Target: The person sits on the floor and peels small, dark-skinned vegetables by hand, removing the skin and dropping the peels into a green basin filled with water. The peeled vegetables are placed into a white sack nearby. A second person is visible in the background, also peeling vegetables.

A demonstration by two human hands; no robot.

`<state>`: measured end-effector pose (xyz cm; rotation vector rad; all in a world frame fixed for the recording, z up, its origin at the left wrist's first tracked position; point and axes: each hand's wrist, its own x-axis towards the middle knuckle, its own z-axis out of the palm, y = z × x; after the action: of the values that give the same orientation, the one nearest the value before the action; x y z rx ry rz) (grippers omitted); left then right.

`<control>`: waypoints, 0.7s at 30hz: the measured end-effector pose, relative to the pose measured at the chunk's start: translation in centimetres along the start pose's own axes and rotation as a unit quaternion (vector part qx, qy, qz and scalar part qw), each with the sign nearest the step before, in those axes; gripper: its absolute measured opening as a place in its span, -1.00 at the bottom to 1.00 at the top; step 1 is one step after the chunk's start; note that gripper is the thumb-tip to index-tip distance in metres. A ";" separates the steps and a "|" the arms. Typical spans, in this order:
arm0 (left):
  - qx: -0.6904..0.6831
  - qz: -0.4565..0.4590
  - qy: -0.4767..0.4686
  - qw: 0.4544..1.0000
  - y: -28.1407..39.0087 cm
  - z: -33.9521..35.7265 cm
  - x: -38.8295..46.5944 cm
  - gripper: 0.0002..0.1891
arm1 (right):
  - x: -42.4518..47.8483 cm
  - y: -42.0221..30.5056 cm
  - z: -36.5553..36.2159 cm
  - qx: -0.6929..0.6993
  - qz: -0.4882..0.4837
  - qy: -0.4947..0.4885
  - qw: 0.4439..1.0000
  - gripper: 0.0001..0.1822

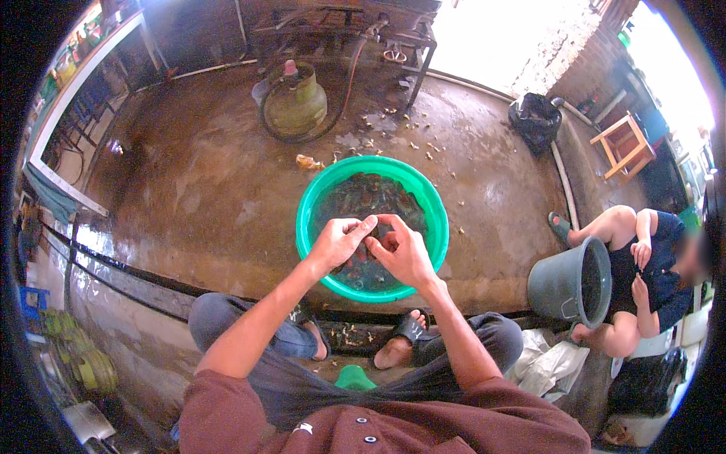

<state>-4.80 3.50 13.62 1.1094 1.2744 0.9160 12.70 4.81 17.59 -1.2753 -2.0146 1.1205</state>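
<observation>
A round green plastic basin (303,227) stands on the wet floor in front of me, holding water and many dark and reddish pieces (368,196), too small to name surely. Both hands are raised over its near half, their fingertips almost meeting. My left hand (343,241) has thumb and fingers drawn together near a small dark item, mostly hidden. My right hand (401,249) curves in from the other side, thumb and index finger bent towards the left fingertips. Whether either hand grips the item cannot be made out.
A gas cylinder (298,105) with a hose stands beyond the basin. Small pale scraps (431,146) lie scattered on the floor. At right, a co-worker (652,267) sits beside a grey bucket (553,281). A black bag (535,122) and a wooden stool (624,146) stand farther back.
</observation>
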 end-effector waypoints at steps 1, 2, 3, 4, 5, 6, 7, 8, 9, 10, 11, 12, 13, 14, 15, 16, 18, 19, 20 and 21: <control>-0.025 -0.018 -0.009 0.999 0.6 0.1 -0.3 -0.52 | 0.0 0.0 -0.1 0.012 0.004 0.002 1.000 -0.58; -0.014 0.004 -0.009 1.000 0.4 0.1 -0.2 -0.51 | 0.0 0.0 -0.1 0.025 0.008 0.003 1.000 -0.59; -0.002 0.026 -0.008 1.000 0.3 0.0 0.0 -0.50 | 0.0 0.0 -0.2 0.037 0.011 0.004 0.999 -0.61; 0.010 0.048 -0.007 0.999 0.3 -0.1 0.0 -0.49 | 0.0 0.4 -0.1 0.036 0.000 0.009 0.999 -0.62; 0.035 0.056 -0.014 0.998 0.3 -0.1 0.0 -0.52 | 0.1 1.3 0.2 0.036 -0.012 0.014 0.999 -0.63; 0.060 0.063 -0.023 0.996 0.8 0.0 -0.3 -0.54 | 0.1 1.7 0.1 0.035 -0.022 0.019 0.999 -0.64; 0.085 0.071 -0.032 0.993 1.3 0.0 -0.5 -0.57 | 0.1 1.9 -0.1 0.046 -0.015 0.009 0.999 -0.65; 0.079 0.050 -0.041 0.995 2.0 -0.1 -0.6 -0.63 | 0.1 1.9 -0.4 0.058 -0.008 -0.002 0.998 -0.66; 0.075 0.047 -0.049 0.995 2.0 -0.3 -0.6 -0.64 | 0.0 1.7 -0.5 0.071 0.000 -0.015 0.997 -0.67; 0.070 0.045 -0.057 0.995 2.0 -0.5 -0.5 -0.66 | 0.0 1.6 -0.6 0.082 -0.008 -0.019 0.996 -0.67; 0.065 0.043 -0.066 0.995 2.0 -0.6 -0.5 -0.68 | 0.0 1.5 -0.6 0.094 -0.015 -0.023 0.995 -0.67; 0.059 0.044 -0.068 0.995 2.1 -0.7 -0.4 -0.67 | -0.1 1.4 -0.7 0.105 -0.022 -0.027 0.994 -0.68; 0.052 0.046 -0.070 0.995 2.2 -0.8 -0.4 -0.67 | -0.1 1.2 -0.8 0.105 -0.026 -0.026 0.994 -0.67; 0.046 0.048 -0.073 0.995 2.2 -0.8 -0.5 -0.66 | -0.2 1.1 -0.8 0.104 -0.031 -0.024 0.994 -0.66; 0.053 0.034 -0.061 0.996 2.4 -0.9 -0.5 -0.65 | -0.2 1.0 -0.8 0.105 -0.036 -0.022 0.994 -0.65; 0.061 0.020 -0.050 0.997 2.4 -0.9 -0.6 -0.64 | -0.2 1.2 -0.7 0.097 -0.031 -0.017 0.995 -0.63; 0.086 -0.008 -0.043 0.995 2.3 -1.1 -0.5 -0.60 | 0.0 1.7 -0.2 0.081 -0.024 -0.007 0.996 -0.59; 0.103 -0.021 -0.047 0.993 1.9 -1.3 -0.4 -0.57 | 0.0 1.5 -0.1 0.061 -0.019 -0.014 0.998 -0.58; 0.121 -0.035 -0.051 0.991 1.7 -1.4 -0.4 -0.54 | -0.1 1.3 -0.1 0.042 -0.013 -0.022 0.999 -0.56; 0.123 -0.033 -0.055 0.990 1.8 -1.3 -0.5 -0.55 | -0.2 1.1 -0.1 0.022 -0.007 -0.030 0.999 -0.54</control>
<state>-6.05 3.67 15.53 1.2838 1.3499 0.6510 13.41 4.94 16.69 -1.2183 -2.0278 1.2020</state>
